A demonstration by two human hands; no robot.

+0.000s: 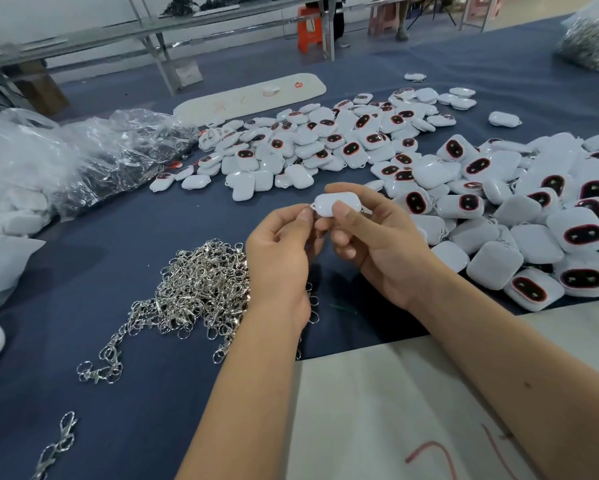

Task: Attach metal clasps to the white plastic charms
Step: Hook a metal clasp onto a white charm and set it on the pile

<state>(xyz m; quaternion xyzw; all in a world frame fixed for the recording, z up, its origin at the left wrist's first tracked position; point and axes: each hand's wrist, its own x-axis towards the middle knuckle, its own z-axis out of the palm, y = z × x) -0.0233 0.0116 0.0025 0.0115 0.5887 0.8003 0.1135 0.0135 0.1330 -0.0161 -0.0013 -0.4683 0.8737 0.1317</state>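
Observation:
My right hand (pixel 371 244) grips a white plastic charm (pixel 329 202) between thumb and fingers, above the blue table cloth. My left hand (pixel 280 254) pinches a small metal clasp (pixel 310 207) against the charm's left end; most of the clasp is hidden by my fingers. A tangled heap of silver clasps (pixel 194 289) lies just left of my left wrist. Loose white charms with dark red-rimmed ovals spread in a pile (pixel 326 143) beyond my hands, and a second pile (pixel 551 216) lies to the right.
Crumpled clear plastic bags (pixel 83 157) sit at the left. A pale board (pixel 249 97) lies at the back, another pale sheet (pixel 412 410) under my forearms. A few stray clasps (pixel 59 441) lie at the lower left. A bag of metal parts (pixel 592 43) sits at the far right.

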